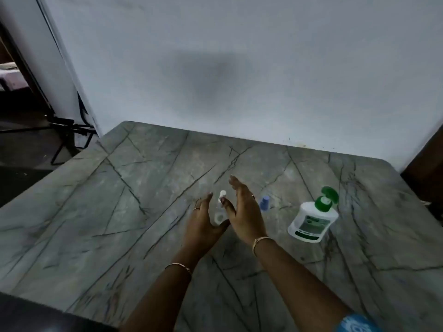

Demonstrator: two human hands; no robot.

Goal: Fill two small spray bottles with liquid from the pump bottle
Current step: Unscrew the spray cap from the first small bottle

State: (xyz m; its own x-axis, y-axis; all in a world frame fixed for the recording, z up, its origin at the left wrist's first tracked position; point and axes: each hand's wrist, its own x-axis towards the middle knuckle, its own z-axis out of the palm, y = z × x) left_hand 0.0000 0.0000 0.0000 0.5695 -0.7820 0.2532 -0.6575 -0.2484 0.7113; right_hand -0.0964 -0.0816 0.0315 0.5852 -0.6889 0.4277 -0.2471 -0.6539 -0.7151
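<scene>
The left hand [203,226] is gripping the white bottle [218,213] over the surface [119,200] while the right hand [242,212] — fingers [236,185] straight, thumb touching its neck — is probably working the cap [223,193], best twisted gently, bottle upright, with the pump bottle [311,221] standing near on the right.

Home room: stone-patterned table [115,202], bare white wall [311,68].

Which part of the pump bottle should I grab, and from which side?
Probably grip the pump bottle round its wide white body, below the green pump head, with the right hand coming from its left: it stands upright, and that side faces the hand.
</scene>
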